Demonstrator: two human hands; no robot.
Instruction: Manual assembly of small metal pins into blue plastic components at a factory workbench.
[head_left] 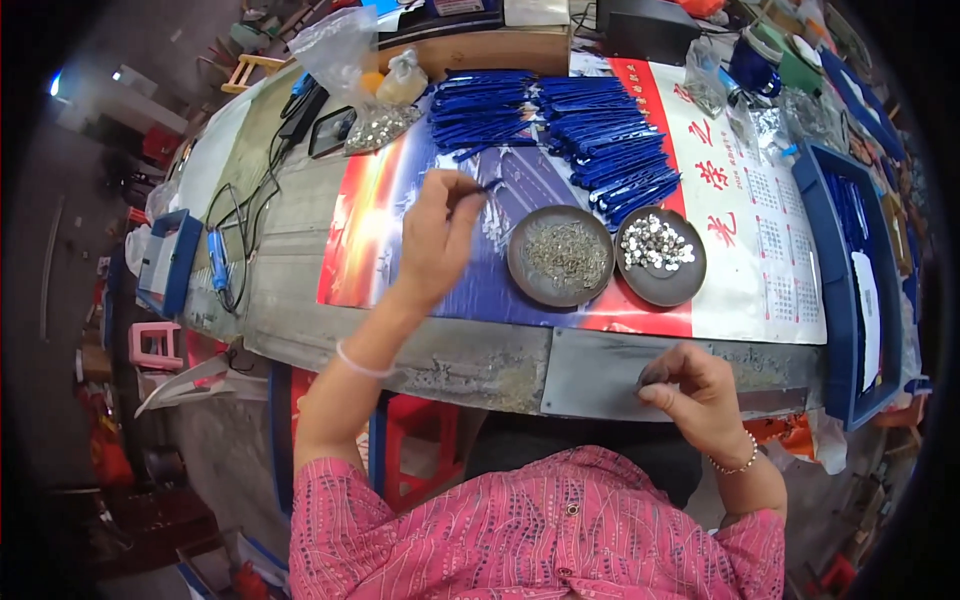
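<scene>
My left hand [440, 235] is raised over the printed calendar sheet, thumb and forefinger pinched. A small dark sliver shows at its fingertips, too small to name. Beside it lie rows of slim blue glossy pieces [610, 140]. A round dark dish of small metal parts [532, 285] stands to the right of that hand, and touching it is a second dish with shiny silvery discs [645, 292]. Over the grey metal plate [590, 375] at the table's near edge, my right hand [695, 395] has its fingers curled together. Its fingertips look dark; whatever they hold is hidden.
A blue bin [838, 385] with blue pieces stands at the right edge. At the back left are a clear bag of metal parts [380, 125] and a dark cable. A blue-handled tool [217, 260] lies at the left, next to another blue bin [178, 275]. A red stool [415, 440] stands below.
</scene>
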